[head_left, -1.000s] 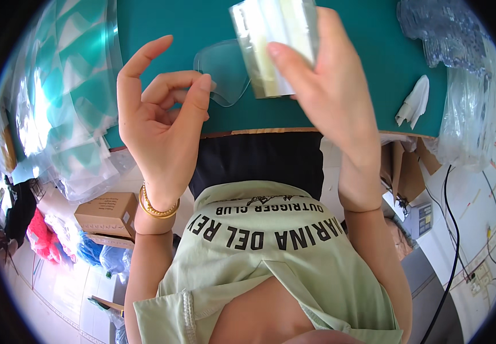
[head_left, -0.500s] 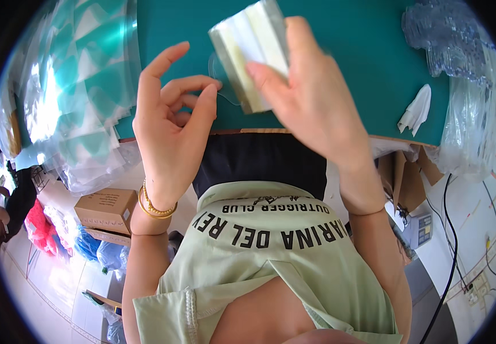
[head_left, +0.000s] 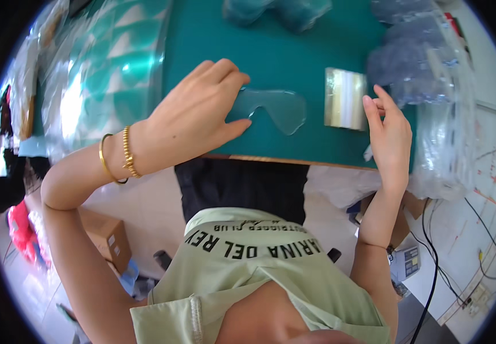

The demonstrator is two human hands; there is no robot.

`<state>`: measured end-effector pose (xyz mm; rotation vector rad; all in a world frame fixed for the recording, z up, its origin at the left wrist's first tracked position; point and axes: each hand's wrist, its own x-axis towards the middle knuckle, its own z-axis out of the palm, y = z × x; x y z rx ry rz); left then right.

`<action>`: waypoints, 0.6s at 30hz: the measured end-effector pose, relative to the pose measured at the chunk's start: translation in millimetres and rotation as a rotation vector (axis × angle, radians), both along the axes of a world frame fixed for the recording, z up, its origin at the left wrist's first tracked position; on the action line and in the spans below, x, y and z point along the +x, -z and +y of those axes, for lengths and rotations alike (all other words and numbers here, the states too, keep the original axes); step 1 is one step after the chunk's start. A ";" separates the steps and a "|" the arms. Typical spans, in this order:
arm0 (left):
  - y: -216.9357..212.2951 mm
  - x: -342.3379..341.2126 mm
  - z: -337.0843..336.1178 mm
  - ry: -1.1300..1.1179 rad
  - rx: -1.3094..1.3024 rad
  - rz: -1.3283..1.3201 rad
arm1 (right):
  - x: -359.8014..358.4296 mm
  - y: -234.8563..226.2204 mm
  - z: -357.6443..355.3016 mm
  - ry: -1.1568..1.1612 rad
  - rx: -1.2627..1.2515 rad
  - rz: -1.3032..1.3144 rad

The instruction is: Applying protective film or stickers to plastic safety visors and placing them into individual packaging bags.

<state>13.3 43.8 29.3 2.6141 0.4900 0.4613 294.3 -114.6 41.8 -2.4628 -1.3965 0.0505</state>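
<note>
A clear, mask-shaped plastic lens (head_left: 285, 109) with a nose notch lies on the green table. My left hand (head_left: 193, 112) covers its left end, fingers bent over the upper edge and thumb by the notch. To the right stands a small rectangular block (head_left: 345, 100), pale yellow and white with a shiny wrapped look. Just past its right side is my right hand (head_left: 390, 135), thumb and forefinger apart and holding nothing; the thumb tip is very close to the block's edge.
Clear plastic sheets with teal lens shapes (head_left: 127, 63) cover the table's left side. Bluish wrapped lenses (head_left: 411, 63) are heaped at the right, above clear plastic film (head_left: 440, 137). More bluish pieces (head_left: 282, 11) lie at the far edge. A cardboard box (head_left: 107, 235) sits below left.
My right hand has set the block on the table and let go, moving right. My left hand has turned and come down onto the lens. The view has shifted.
</note>
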 end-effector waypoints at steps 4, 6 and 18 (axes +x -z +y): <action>20.7 27.1 3.2 0.080 -0.032 0.072 | 23.5 -84.9 -0.9 0.144 0.235 -0.035; 20.6 33.3 4.7 0.120 -0.013 0.066 | 77.7 -109.7 3.1 0.011 0.190 -0.250; -47.6 103.1 118.4 -0.062 0.175 -0.006 | 166.6 -126.6 51.2 -0.215 -0.197 -0.161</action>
